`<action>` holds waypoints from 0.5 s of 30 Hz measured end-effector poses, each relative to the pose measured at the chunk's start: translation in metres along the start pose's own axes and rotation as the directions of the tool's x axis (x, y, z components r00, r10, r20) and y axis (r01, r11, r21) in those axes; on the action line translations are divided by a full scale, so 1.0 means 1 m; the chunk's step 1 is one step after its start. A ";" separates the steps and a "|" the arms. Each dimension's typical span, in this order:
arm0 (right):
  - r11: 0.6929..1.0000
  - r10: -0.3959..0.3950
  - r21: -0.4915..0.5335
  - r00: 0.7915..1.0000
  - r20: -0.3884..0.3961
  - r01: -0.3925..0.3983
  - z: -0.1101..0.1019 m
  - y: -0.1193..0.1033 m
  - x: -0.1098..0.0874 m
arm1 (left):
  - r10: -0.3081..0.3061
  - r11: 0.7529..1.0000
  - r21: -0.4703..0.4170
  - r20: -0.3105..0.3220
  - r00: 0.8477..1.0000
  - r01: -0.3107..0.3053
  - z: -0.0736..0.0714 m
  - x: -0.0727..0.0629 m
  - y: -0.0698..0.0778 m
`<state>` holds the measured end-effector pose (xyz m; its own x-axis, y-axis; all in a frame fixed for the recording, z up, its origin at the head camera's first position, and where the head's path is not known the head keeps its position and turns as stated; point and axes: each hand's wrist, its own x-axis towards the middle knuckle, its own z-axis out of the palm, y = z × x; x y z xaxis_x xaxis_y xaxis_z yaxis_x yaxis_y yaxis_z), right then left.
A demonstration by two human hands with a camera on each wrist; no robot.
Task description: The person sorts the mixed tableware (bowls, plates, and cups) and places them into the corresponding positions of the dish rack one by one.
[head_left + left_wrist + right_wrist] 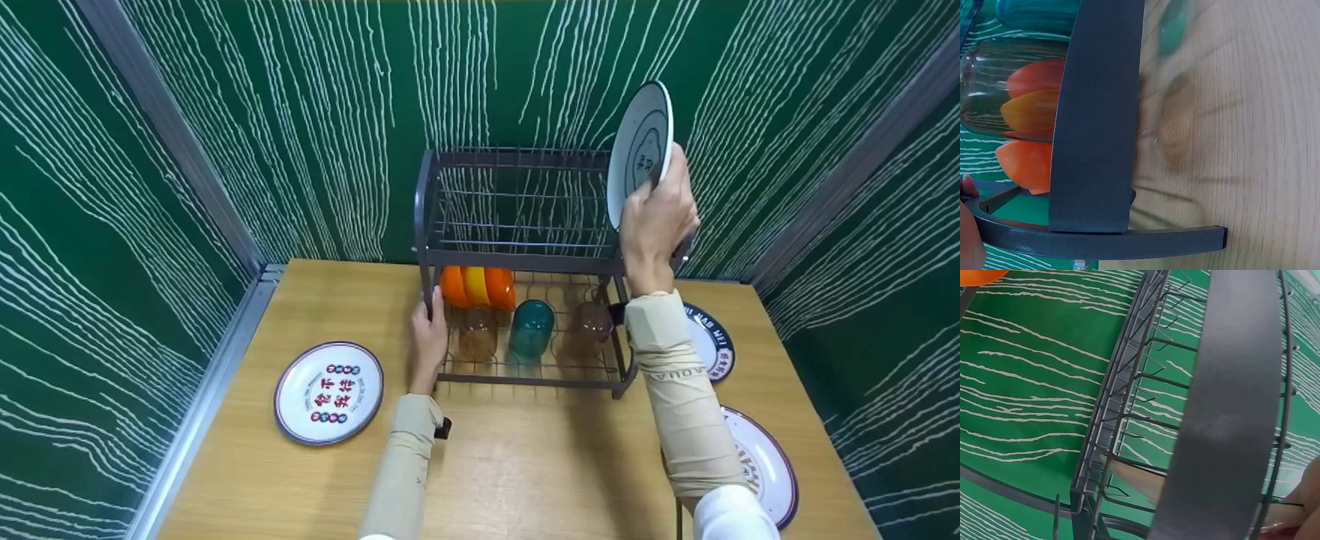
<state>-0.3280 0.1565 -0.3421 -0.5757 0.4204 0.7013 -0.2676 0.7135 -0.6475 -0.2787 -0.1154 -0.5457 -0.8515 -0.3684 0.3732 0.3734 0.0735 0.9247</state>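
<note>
A two-tier black dish rack (pixel 525 262) stands at the back of the table. My left hand (pixel 429 337) grips its left side post; in the left wrist view, part of that hand (pixel 970 236) shows against the curved frame. With my right hand (pixel 660 214) I hold a white plate (pixel 637 142) with a dark rim, nearly upright at the right end of the upper tier. In the right wrist view, fingers (pixel 1309 506) appear beside the rack's front bar (pixel 1224 405), and the plate is mostly hidden. Orange and yellow bowls (pixel 476 286) sit on the lower tier.
In front of the bowls stand an amber glass (pixel 478 337), a teal glass (pixel 532 330) and a brownish glass (pixel 594 324). A plate with red lettering (pixel 328 394) lies left. Right are a dark-rimmed plate (pixel 709 345) and another plate (pixel 772 472), partly behind my forearm. Green walls surround the table.
</note>
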 end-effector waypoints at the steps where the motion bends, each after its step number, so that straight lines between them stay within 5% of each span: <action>1: 1.000 0.003 -0.002 1.000 0.004 -0.003 0.000 0.001 0.001 | 0.008 1.000 -0.005 0.003 1.000 -0.008 0.000 -0.002 0.006; 15: 0.999 0.034 0.007 0.977 0.209 -0.037 -0.015 0.006 0.016 | 0.005 1.000 0.012 -0.010 1.000 -0.005 -0.001 -0.001 0.004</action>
<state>-0.3266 0.1761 -0.3307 -0.7334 0.3183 0.6006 -0.2515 0.6939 -0.6747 -0.2757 -0.1153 -0.5423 -0.8458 -0.3776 0.3770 0.3730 0.0866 0.9238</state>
